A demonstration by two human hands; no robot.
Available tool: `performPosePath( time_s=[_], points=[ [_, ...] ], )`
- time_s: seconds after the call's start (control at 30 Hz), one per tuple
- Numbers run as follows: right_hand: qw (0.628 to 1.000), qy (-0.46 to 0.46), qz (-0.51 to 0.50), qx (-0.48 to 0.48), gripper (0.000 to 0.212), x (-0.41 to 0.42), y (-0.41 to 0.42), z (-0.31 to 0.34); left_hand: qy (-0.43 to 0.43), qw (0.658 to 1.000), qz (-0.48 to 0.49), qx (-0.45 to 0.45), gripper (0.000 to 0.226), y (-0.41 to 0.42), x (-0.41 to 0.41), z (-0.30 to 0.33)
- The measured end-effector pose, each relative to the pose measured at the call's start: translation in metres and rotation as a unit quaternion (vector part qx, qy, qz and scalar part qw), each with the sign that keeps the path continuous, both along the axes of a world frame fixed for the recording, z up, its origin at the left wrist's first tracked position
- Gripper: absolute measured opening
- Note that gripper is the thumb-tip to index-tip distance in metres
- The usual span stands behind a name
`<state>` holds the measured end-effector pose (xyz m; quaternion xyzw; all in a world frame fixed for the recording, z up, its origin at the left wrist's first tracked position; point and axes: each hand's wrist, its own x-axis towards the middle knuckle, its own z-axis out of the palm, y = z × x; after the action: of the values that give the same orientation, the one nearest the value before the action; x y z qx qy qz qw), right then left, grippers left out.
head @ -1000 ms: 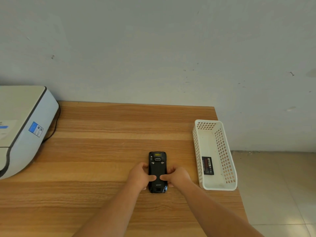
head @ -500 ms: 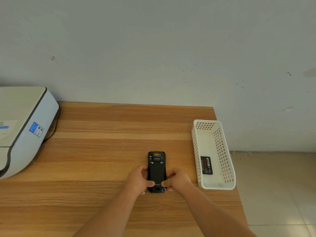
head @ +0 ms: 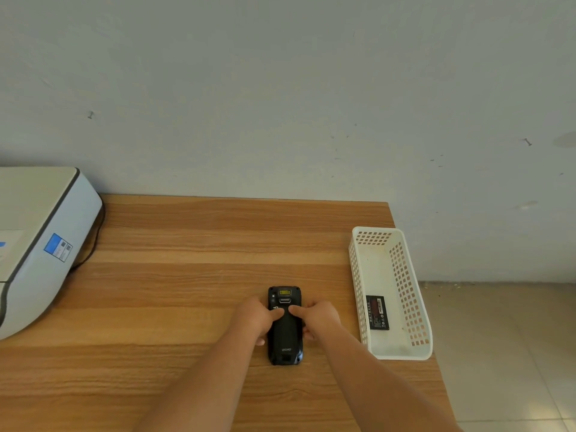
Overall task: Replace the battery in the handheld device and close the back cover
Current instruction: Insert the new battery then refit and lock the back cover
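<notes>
Printer (head: pixel 37 244) sits far left on the worktop (head: pixel 187 275). Left hand (head: pixel 254 318) and right hand (head: pixel 321 319) flank the face-down handheld device (head: pixel 285 335), fingers curled against its sides, thumbs pressing its back cover (head: pixel 285 332), probably seating it. A battery (head: pixel 377 312) lies in the white basket (head: pixel 402 357), right.

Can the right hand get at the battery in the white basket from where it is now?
Probably yes. The battery lies flat in the open-topped basket, just right of the right hand, nothing over it. That hand would first have to let go of the handheld device.
</notes>
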<state>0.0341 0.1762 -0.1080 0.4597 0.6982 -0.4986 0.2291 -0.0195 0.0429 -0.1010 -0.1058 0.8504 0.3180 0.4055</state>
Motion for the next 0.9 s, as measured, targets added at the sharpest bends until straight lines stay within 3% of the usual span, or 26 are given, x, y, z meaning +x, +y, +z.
performPosePath(
  time_s=[0.1, 0.27, 0.5, 0.9],
  points=[
    [1.0, -0.008, 0.009, 0.014, 0.027, -0.005, -0.001, -0.006, 0.006, 1.0, 0.007, 0.006, 0.027, 0.0, -0.001, -0.003],
    [1.0, -0.011, 0.015, 0.022, 0.047, -0.001, -0.004, -0.003, 0.034, 0.999, -0.005, -0.01, 0.03, -0.001, 0.004, 0.0],
    [0.999, 0.009, -0.017, -0.033, 0.023, 0.013, -0.001, -0.007, -0.005, 0.998, 0.037, 0.041, 0.024, -0.013, 0.011, -0.011],
    [0.999, -0.003, 0.001, -0.034, 0.032, 0.037, -0.005, -0.007, -0.003, 0.998, 0.024, 0.051, 0.031, -0.022, 0.019, -0.012]
  ],
)
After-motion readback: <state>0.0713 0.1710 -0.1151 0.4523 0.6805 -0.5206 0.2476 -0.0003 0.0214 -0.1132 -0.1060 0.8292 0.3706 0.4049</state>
